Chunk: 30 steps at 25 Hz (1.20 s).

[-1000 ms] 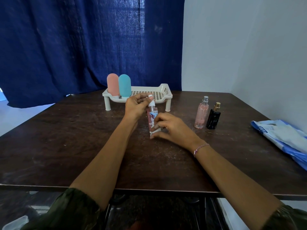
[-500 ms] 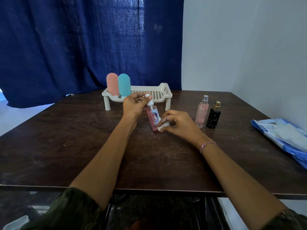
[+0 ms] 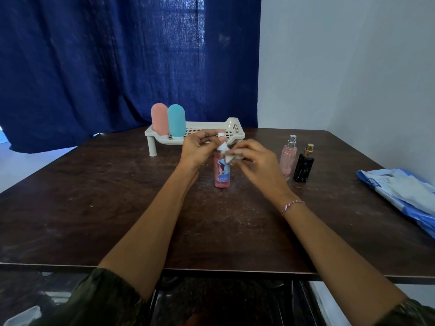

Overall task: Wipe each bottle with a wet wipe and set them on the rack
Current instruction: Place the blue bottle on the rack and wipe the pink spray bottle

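A pink spray bottle (image 3: 221, 175) with a blue label stands upright on the dark table (image 3: 117, 208). My left hand (image 3: 197, 147) pinches its white cap from the left. My right hand (image 3: 254, 158) holds a folded white wet wipe (image 3: 231, 158) against the bottle's shoulder. The white rack (image 3: 211, 131) stands behind, with a pink bottle (image 3: 159, 118) and a teal bottle (image 3: 176, 120) upright at its left end. To the right, a pale pink perfume bottle (image 3: 288, 158) and a black perfume bottle (image 3: 304, 166) stand on the table.
A blue and white wipes pack (image 3: 404, 194) lies at the table's right edge. A dark blue curtain (image 3: 106, 62) hangs behind the table, and a pale wall is at the right. The table's front edge runs just above my sleeves.
My right hand has slid the wipe up from the bottle's base to its shoulder. The bottle, briefly tilted, now stands upright. My left hand stays at the cap.
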Each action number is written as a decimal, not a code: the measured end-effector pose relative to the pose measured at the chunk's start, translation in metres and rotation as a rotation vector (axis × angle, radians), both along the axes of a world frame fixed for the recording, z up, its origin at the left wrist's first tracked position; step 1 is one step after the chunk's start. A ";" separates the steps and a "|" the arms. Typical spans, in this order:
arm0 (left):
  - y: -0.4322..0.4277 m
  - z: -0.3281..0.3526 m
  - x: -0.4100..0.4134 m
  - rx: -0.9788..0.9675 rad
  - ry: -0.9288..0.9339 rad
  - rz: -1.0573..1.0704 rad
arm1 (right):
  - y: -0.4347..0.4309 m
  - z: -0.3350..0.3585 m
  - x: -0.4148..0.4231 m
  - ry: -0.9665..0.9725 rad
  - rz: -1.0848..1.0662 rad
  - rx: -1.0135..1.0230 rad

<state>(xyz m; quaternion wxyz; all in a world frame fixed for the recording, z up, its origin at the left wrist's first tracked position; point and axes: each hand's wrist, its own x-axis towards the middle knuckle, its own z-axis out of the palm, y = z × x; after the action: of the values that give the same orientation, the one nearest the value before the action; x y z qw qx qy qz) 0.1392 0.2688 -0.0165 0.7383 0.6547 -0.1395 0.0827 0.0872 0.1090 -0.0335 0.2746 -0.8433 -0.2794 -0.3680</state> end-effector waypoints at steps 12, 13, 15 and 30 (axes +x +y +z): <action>-0.001 0.001 0.001 0.054 -0.033 -0.073 | 0.001 -0.003 0.006 0.093 0.029 0.114; -0.001 0.001 0.001 0.056 -0.035 -0.071 | 0.001 -0.004 0.007 0.133 0.025 0.151; -0.001 0.002 0.000 0.053 -0.031 -0.071 | 0.001 -0.005 0.008 0.184 0.008 0.193; 0.004 -0.001 0.005 -0.050 0.064 -0.067 | 0.009 -0.009 -0.002 0.261 0.148 -0.348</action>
<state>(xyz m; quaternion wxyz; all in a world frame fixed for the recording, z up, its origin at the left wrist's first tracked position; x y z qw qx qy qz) 0.1441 0.2733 -0.0174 0.7609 0.6333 -0.1355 0.0402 0.0850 0.1176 -0.0425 0.1851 -0.8956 -0.3619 -0.1807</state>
